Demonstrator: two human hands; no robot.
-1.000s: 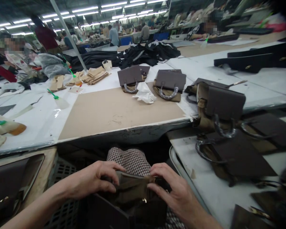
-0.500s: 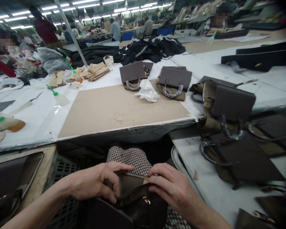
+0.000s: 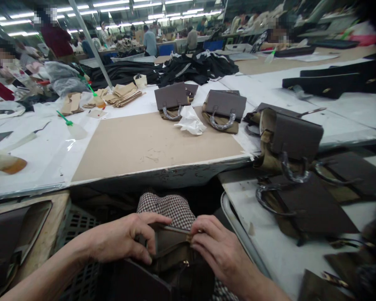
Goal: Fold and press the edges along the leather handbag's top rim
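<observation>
A dark brown handbag lies in my lap with its mouth open toward me, showing an olive-brown lining and a small gold zip part. My left hand grips the left side of the bag's opening, thumb on the near side and fingers curled over the edge. At the right end of the same edge, my right hand pinches the rim between thumb and fingers. Below the hands the lower bag is dark and partly cut off by the frame. Checked cloth covers my lap behind it.
Several brown bags with wrapped handles stand on the white table, one bag at its right edge. Brown board lies in front of me. A glue bottle is at left. A side table holds bag pieces; a crate sits below left.
The view has shifted slightly, so the table things sit a little further left. My right fingers have closed tighter on the bag's rim; my left hand keeps nearly the same hold.
</observation>
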